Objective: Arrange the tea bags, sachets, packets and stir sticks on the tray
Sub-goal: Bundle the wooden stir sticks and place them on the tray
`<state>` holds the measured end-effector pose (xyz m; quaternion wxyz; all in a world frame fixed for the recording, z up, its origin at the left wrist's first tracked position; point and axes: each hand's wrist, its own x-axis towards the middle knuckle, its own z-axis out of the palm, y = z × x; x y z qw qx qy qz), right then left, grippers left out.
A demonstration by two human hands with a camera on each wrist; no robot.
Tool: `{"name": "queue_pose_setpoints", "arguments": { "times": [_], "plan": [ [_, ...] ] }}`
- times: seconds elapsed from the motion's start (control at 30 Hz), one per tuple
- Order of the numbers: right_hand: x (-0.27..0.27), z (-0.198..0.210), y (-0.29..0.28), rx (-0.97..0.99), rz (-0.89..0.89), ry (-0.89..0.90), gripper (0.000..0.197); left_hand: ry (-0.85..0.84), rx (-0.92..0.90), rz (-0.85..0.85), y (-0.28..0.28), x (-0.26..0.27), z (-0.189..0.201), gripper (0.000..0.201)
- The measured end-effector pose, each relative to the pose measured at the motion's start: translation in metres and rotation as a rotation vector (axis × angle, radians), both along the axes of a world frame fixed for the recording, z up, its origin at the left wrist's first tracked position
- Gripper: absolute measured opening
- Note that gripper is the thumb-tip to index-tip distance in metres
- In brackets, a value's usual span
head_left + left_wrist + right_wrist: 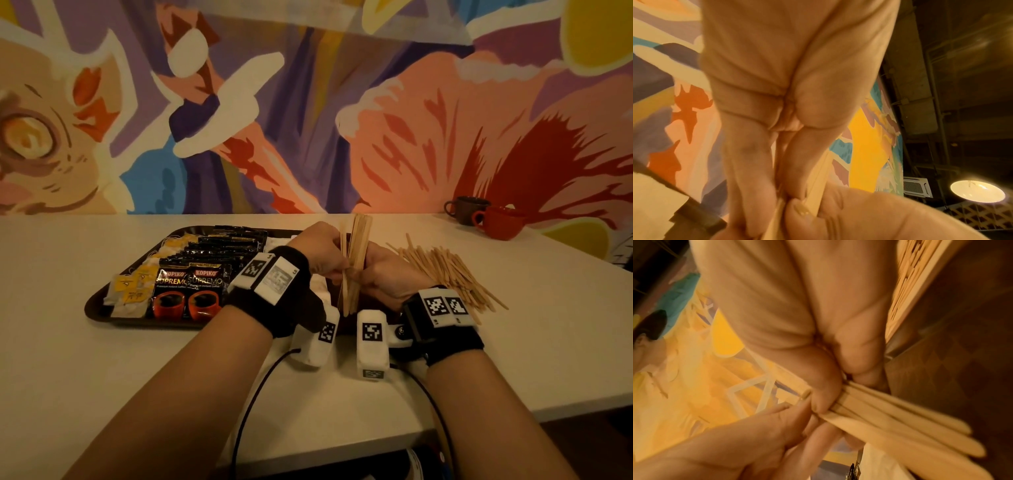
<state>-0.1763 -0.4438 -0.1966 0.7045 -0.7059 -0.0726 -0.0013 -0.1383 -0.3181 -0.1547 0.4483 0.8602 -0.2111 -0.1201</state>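
Both hands hold one upright bundle of wooden stir sticks (356, 253) above the right part of the dark tray (99, 310). My left hand (322, 253) pinches the bundle from the left, my right hand (380, 270) grips it from the right. The right wrist view shows the stir sticks (900, 423) fanning out past the curled fingers. On the tray lie yellow-tagged tea bags (132, 291), black sachets (226, 243) and two Kopiko coffee packets (188, 291). The tray's right part is hidden behind the hands.
A loose heap of stir sticks (448, 270) lies on the white table right of the hands. A dark cup (464, 209) and a red cup (501, 222) stand at the back right by the painted wall. The table's front edge (376, 442) runs near my forearms.
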Motion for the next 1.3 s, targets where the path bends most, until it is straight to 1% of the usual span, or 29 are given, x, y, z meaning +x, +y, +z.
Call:
{"name": "queue_pose_setpoints", "arguments": {
  "times": [0.07, 0.27, 0.33, 0.4, 0.53, 0.67, 0.73, 0.8, 0.9, 1.0, 1.07, 1.17, 1.23, 1.3],
  "plan": [
    [-0.001, 0.001, -0.001, -0.03, -0.023, -0.006, 0.052, 0.003, -0.015, 0.013, 0.0, 0.001, -0.002, 0.01],
    [0.0, 0.008, -0.002, -0.171, -0.068, 0.022, 0.035, -0.03, 0.036, -0.045, 0.002, 0.004, -0.004, 0.019],
    [0.001, 0.011, -0.001, -0.221, -0.068, 0.033, 0.035, -0.029, 0.047, -0.046, 0.002, 0.005, -0.004, 0.018],
    [0.001, 0.013, -0.002, -0.281, -0.032, 0.043, 0.04, -0.036, 0.069, -0.039, 0.001, 0.006, -0.005, 0.017],
    [0.001, 0.019, -0.006, -0.484, -0.01, 0.106, 0.045, -0.038, 0.111, -0.039, 0.001, 0.004, -0.003, 0.018],
    [0.001, 0.027, -0.002, -0.71, -0.086, 0.141, 0.035, -0.026, 0.14, -0.038, 0.0, 0.001, -0.001, 0.019],
    [0.001, 0.032, 0.001, -0.832, -0.11, 0.162, 0.027, -0.027, 0.155, -0.034, -0.001, -0.001, 0.0, 0.019],
    [0.001, 0.036, 0.002, -0.91, -0.139, 0.172, 0.022, -0.03, 0.166, -0.036, -0.001, 0.0, 0.0, 0.018],
    [0.007, 0.042, -0.001, -0.882, -0.154, 0.166, 0.016, -0.054, 0.173, -0.045, -0.001, 0.006, 0.005, 0.017],
    [0.021, 0.053, -0.01, -0.712, -0.161, 0.189, 0.018, -0.043, 0.132, -0.013, -0.004, 0.02, 0.019, 0.017],
    [0.038, 0.062, -0.016, -0.665, -0.177, 0.221, 0.016, -0.003, 0.069, 0.003, -0.008, 0.034, 0.027, 0.018],
    [0.068, 0.072, -0.023, -0.679, -0.211, 0.295, 0.021, 0.076, 0.008, 0.053, -0.016, 0.054, 0.036, 0.013],
    [0.085, 0.077, -0.026, -0.728, -0.21, 0.357, 0.023, 0.171, 0.016, 0.085, -0.021, 0.065, 0.04, 0.011],
    [0.101, 0.076, -0.029, -0.738, -0.197, 0.389, 0.024, 0.253, 0.006, 0.099, -0.026, 0.078, 0.039, 0.012]
  ]
}}
